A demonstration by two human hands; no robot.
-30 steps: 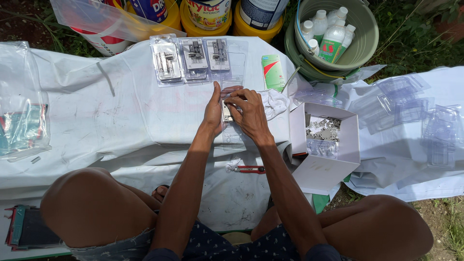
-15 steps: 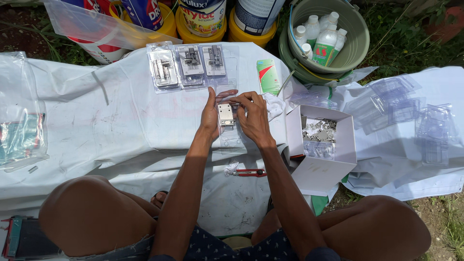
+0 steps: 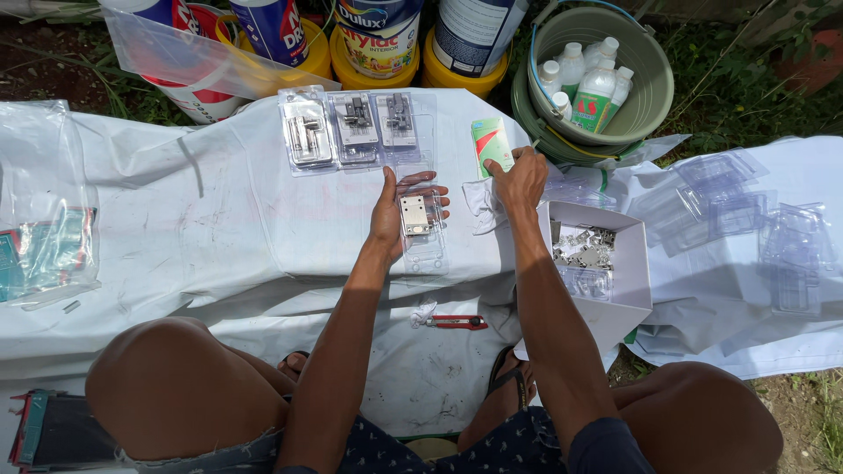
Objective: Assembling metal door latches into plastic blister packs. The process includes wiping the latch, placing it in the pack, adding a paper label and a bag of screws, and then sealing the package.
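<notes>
Clear plastic blister tray, long and glossy, lies on the white cloth, which is wrinkled and faintly stained. A flat square metal plate, dull silver with small holes, sits in the tray's upper half. Three filled blister packs lie in a row just beyond it. White cardboard box, open, holds loose metal parts. Empty clear trays lie scattered on the cloth at right. Outdoor ground with grass; paint cans and a green bucket of white bottles stand at the far edge.

Left hand: fingers spread, curled loosely around the tray's top, thumb and fingertips beside the plate. Right hand: fingers closed, touching a crumpled white rag, beside a green packet.
</notes>
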